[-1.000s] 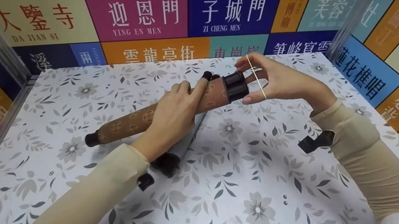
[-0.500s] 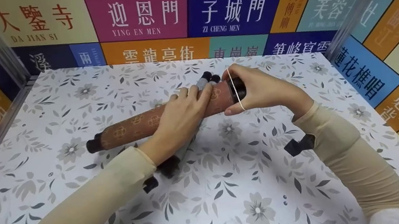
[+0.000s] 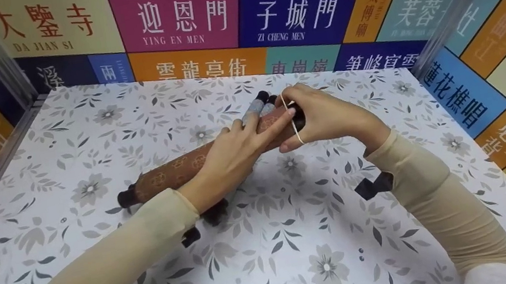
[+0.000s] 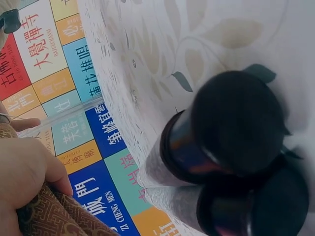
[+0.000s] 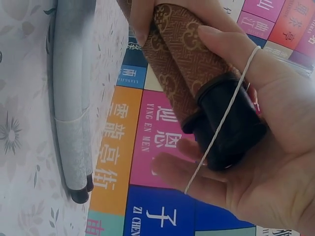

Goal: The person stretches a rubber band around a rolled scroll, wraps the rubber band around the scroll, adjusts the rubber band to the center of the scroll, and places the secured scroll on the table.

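My left hand (image 3: 230, 157) grips a brown patterned scroll (image 3: 178, 171) around its middle, index finger stretched toward the far end. In the right wrist view the brown scroll (image 5: 184, 54) shows two rolls side by side with black end knobs (image 5: 229, 115). My right hand (image 3: 333, 113) arches over that end, thumb and fingers spread on either side. A thin white elastic band (image 5: 224, 120) is stretched across from its thumb to its fingers, passing over the knobs. The left wrist view shows part of my left hand (image 4: 24, 169) above the scroll's brown cloth (image 4: 59, 216).
A grey double-rolled scroll (image 5: 74, 98) lies on the table beneath the brown one, with a thin band round it. Its black knobs (image 4: 236, 123) loom close in the left wrist view. Floral cloth (image 3: 298, 254) covers the table, and panels with coloured lettering (image 3: 176, 16) stand behind.
My right hand has moved left, bringing the stretched band over the scroll's knobs. My left index finger now reaches toward that end, and the brown scroll has tilted slightly.
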Demonstrator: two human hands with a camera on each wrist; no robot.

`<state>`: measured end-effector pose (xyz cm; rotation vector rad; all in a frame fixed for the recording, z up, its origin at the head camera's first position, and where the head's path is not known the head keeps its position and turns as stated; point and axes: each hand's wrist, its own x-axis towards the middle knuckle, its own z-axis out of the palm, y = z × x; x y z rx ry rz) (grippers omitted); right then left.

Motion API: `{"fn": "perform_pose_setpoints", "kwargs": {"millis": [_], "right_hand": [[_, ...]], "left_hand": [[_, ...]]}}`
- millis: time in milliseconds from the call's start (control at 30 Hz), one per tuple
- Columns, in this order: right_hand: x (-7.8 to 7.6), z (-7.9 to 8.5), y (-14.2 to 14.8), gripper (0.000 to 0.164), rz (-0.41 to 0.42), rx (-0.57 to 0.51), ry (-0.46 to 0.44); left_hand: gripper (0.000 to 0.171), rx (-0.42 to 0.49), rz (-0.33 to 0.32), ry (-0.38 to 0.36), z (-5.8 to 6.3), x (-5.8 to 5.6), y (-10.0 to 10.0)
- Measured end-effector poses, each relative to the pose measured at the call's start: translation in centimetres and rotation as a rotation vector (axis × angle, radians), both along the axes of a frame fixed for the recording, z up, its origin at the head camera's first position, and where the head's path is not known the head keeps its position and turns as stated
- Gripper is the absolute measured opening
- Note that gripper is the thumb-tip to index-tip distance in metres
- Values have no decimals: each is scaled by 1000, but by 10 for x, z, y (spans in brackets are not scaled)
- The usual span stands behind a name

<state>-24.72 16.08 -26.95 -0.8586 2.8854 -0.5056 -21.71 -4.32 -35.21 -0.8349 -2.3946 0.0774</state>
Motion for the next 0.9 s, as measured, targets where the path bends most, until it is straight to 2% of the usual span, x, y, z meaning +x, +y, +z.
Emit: {"fn": "perform_pose_setpoints", "kwargs": {"millis": [167,333,467,533,667,767,900], "right_hand": [[2,1,-3,81,0,-7,1],[1,-2,-3,74,22,-8,-13],[-2,-4,-3,70,41,-75,-38],[-3,-5,-2,70,35,-130,-31],[-6,-12,2,70,3,-306,-48],[-7,-20,4,71,-22,-469,-108],[-4,-26,5,83,-45,-644,-174]], "left_hand": [[104,-10,10,-11,0,0,1],[105,-6,3,-58,-2,1,-1],[103,42,7,-97,-1,2,-3],[100,90,14,-119,1,2,-3],[91,185,23,-164,5,2,-2],[76,241,23,-195,9,3,-2],[61,309,27,-214,14,3,-4]]}}
